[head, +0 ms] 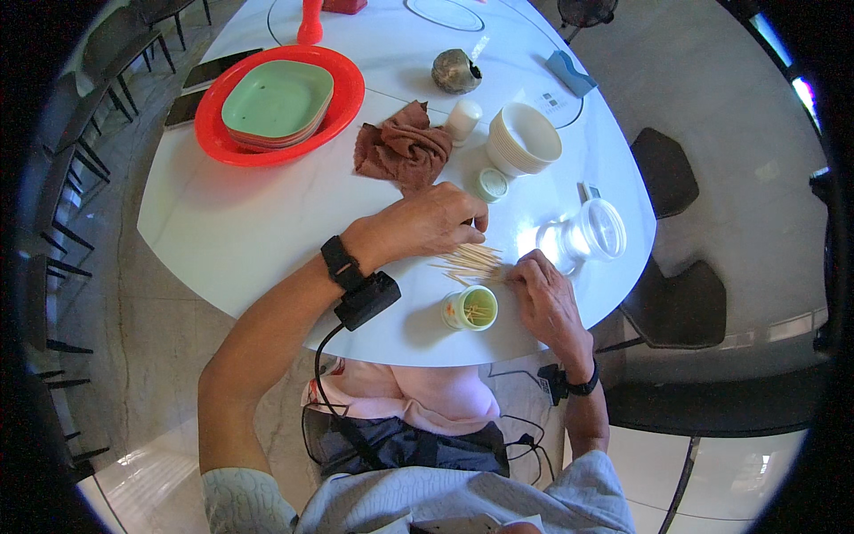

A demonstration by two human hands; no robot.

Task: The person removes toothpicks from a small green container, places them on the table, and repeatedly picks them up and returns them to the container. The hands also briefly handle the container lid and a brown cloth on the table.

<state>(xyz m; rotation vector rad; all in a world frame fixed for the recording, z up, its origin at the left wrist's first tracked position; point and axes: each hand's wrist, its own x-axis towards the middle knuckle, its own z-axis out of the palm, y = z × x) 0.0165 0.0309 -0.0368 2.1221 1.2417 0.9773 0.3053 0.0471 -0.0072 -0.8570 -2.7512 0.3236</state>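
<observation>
On the white table lies a loose pile of wooden toothpicks (472,261). My left hand (437,217) is over the upper edge of the pile, fingers bent down; what lies under its fingertips is hidden. At the right end of the pile, my right hand (542,294) has its fingertips against the toothpick ends, and whether it pinches any cannot be told. Just below the pile stands a pale green toothpick holder (470,308) with several toothpicks inside. Its likely lid, a round pale green cap (492,185), rests above my left hand's fingers.
A brown cloth (407,147), a white shaker (463,121) and stacked white bowls (524,140) stand beyond my hands. To the right is a clear plastic jar (594,230). Green square plates (277,100) sit in a red basin (347,110) at upper left. A metallic round pot (456,71) stands farther back.
</observation>
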